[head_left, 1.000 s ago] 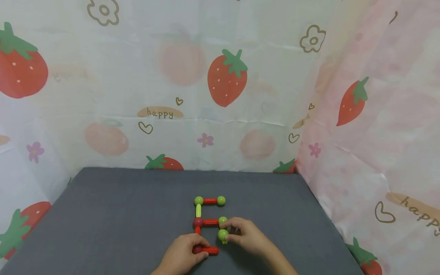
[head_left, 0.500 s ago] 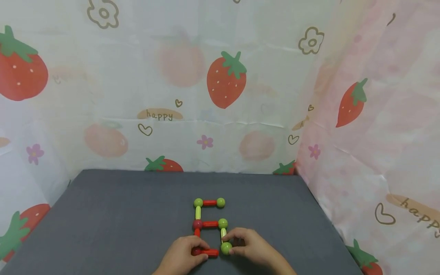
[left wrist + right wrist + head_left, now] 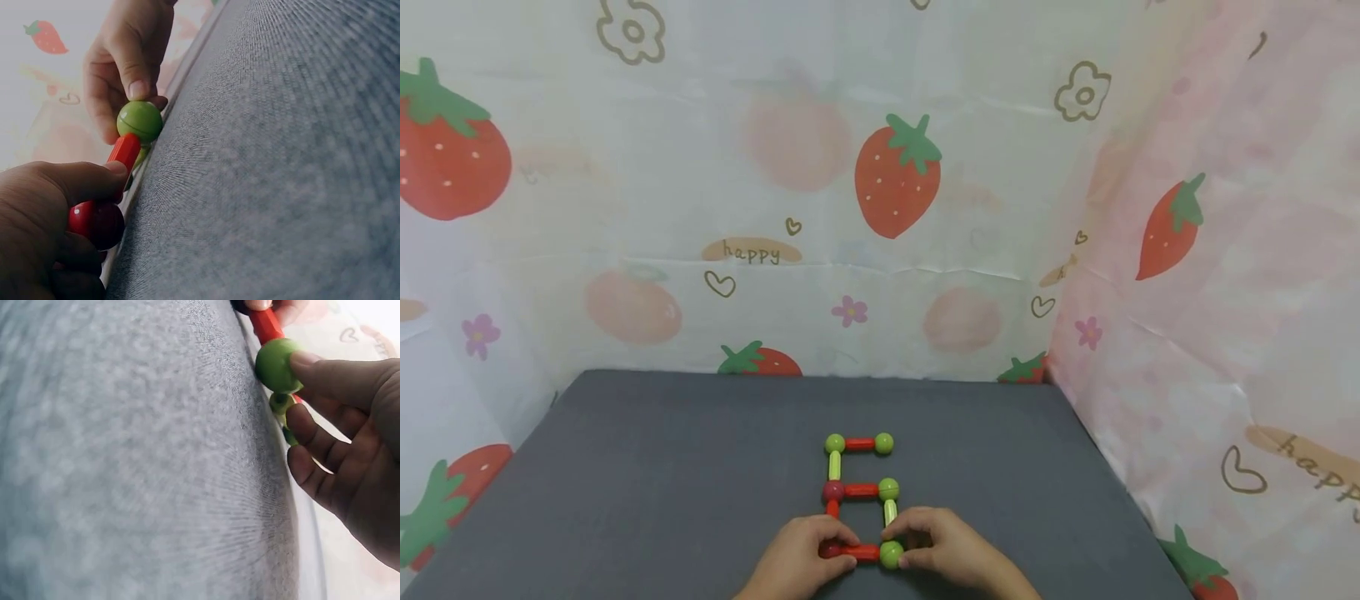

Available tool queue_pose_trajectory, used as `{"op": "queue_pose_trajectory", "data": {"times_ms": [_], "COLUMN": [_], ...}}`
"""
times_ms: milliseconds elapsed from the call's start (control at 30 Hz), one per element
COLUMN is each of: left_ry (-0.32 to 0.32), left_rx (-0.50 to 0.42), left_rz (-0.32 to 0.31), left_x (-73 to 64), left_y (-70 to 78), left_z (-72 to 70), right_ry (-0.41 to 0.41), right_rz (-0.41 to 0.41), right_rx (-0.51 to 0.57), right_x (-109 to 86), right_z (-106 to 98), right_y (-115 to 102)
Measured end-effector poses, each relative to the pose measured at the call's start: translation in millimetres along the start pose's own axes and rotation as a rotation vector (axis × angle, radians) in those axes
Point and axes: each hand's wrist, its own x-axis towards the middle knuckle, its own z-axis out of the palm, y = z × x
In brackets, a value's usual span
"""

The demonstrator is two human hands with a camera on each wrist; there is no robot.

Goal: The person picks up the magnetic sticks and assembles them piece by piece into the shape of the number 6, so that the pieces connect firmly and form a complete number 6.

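Note:
Toy balls and rods lie joined on the dark tabletop in the shape of a 6. My left hand (image 3: 797, 552) grips the bottom-left corner, thumb on the lower red rod (image 3: 863, 552) by the dark red ball (image 3: 97, 222). The rod's other end meets the lower green ball (image 3: 891, 556). My right hand (image 3: 953, 548) pinches that ball, its thumb (image 3: 306, 359) pressing on the ball's side. A yellow-green rod (image 3: 890, 511) runs up from there to another green ball (image 3: 888, 489). My left fingers partly hide the left red rod (image 3: 832, 508).
Above stand a middle red rod (image 3: 861, 490), a red ball (image 3: 833, 492), a yellow-green rod (image 3: 835, 465), and a top red rod (image 3: 860, 444) between two green balls. The grey cloth-covered table (image 3: 685, 467) is backed by a strawberry-print curtain (image 3: 760, 167).
My right hand has brought the green ball and its yellow-green rod down, and the ball now meets the lower red rod's end. My left hand has kept its hold at the corner.

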Motion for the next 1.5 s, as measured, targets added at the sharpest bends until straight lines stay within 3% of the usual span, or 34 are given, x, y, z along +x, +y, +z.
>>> {"op": "queue_pose_trajectory", "data": {"times_ms": [400, 733, 967, 1100, 1300, 1500], "left_ry": [-0.002, 0.005, -0.004, -0.012, -0.015, -0.023], "left_rx": [-0.036, -0.037, -0.039, -0.037, -0.023, 0.002], "left_rz": [-0.017, 0.016, 0.005, 0.021, 0.039, 0.058], "left_x": [-0.5, -1.0, -2.2, -4.8, -5.5, -2.8], "left_y": [0.8, -0.4, -0.2, -1.4, -1.3, -1.2], "left_z": [1.4, 1.4, 0.1, -0.9, -1.8, -3.2], "right_ry": [-0.034, -0.122, -0.057, -0.086, -0.138, -0.178], "right_rz": [0.024, -0.091, -0.138, -0.127, -0.168, -0.273], "right_rx": [0.005, -0.056, -0.125, -0.139, -0.284, -0.447], "right_x": [0.4, 1.8, 11.5, 19.5, 33.0, 43.6], "right_z": [-1, -12, -25, -29, -33, -36], "right_y": [-1, -2, -2, -2, -3, -1]}}
